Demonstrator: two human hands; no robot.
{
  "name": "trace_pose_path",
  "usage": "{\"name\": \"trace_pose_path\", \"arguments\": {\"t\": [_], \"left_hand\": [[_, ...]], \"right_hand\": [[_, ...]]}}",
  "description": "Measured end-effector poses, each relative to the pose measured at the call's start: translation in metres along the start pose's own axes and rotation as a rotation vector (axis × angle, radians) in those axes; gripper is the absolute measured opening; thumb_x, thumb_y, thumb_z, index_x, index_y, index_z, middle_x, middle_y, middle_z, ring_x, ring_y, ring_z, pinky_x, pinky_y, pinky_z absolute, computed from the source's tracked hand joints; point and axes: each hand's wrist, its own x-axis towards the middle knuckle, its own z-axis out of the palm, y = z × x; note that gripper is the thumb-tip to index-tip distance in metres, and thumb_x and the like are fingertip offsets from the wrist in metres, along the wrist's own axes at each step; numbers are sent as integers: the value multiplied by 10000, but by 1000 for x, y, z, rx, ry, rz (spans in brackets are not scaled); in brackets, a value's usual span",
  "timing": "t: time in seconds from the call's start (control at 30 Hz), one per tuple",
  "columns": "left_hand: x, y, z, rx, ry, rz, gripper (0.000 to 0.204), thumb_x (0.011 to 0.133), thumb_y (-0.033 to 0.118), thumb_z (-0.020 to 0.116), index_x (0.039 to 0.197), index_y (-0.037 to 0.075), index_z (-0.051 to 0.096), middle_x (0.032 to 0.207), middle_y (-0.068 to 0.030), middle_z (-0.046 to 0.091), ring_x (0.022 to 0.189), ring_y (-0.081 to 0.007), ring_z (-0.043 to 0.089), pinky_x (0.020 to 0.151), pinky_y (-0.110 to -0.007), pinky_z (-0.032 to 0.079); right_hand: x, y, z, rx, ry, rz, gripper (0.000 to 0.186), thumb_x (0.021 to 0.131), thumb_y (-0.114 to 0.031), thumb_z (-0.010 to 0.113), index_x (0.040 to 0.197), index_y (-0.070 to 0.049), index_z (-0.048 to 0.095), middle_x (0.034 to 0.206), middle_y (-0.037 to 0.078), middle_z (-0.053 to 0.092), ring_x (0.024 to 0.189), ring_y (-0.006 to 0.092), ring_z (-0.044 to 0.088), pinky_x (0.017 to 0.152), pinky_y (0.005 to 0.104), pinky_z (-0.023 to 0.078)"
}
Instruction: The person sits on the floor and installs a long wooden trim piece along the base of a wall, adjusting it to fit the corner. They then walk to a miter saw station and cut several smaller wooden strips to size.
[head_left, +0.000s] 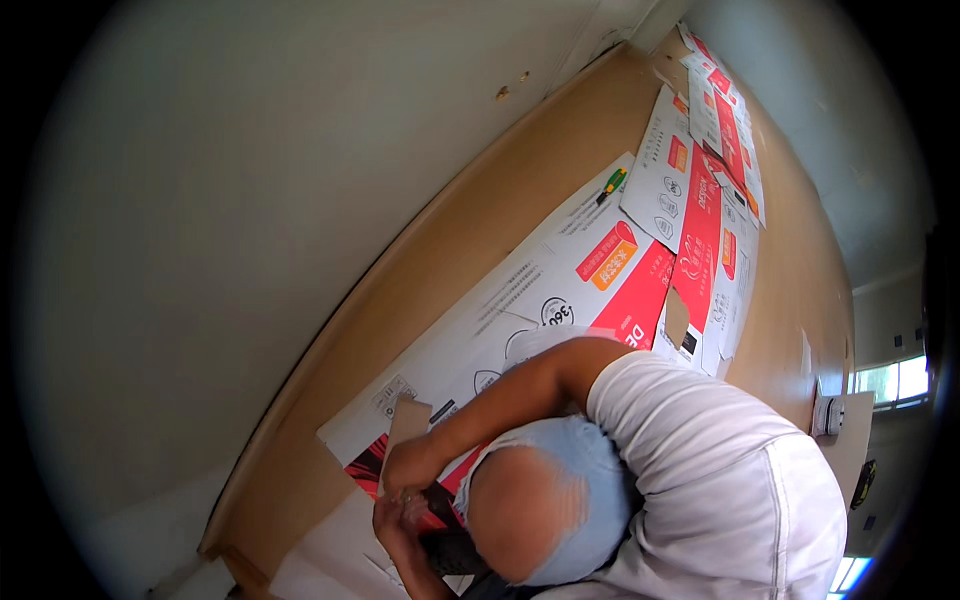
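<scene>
Right grip (412,465): fingers bent at a tan strip (406,420), presumably steadying it over the printed cardboard sheet (470,335); full closure we cannot tell. Left grip (400,518): just below, hold unclear to us. Green-and-black tool (613,184): farther up, apparently set aside. Brown surface (450,245): beneath. Grey wall (250,200): left. Window (895,382): right.

Left wall: pale grey (260,170), with small brown marks (503,93) near the top
Brown surface: broad and smooth (400,290), its raised rim (345,315) running alongside the wall
Upper right: pale grey expanse (800,90), wall or floor unclear
Right-edge window: bright panes (912,378)
Lower-right corner: another bright patch (848,577)
</scene>
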Motion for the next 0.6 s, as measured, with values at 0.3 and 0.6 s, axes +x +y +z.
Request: {"name": "trace_pose_path", "arguments": {"t": [0.3, 0.6], "left_hand": [[30, 42, 45, 217, -362, 101, 314, 1026, 234, 603, 1215, -15, 576, 1052, -165, 713, 900, -260, 723, 807, -364, 573], [156, 153, -36, 1495, 652, 1329, 362, 849, 109, 701, 1204, 64, 649, 1209, -125, 629, 1132, -343, 567, 988, -497, 459]], "right_hand": [[-61, -45, -112, -180, -67, 206, 212, 784, -82, 673, 989, -34, 645, 937, 163, 662, 925, 382, 661, 781, 480, 553], [-58, -46, -206, -542, 44, 323, 77, 859, -87, 656, 932, -63, 657, 889, 107, 647, 873, 311, 662, 706, 446, 538]]}}
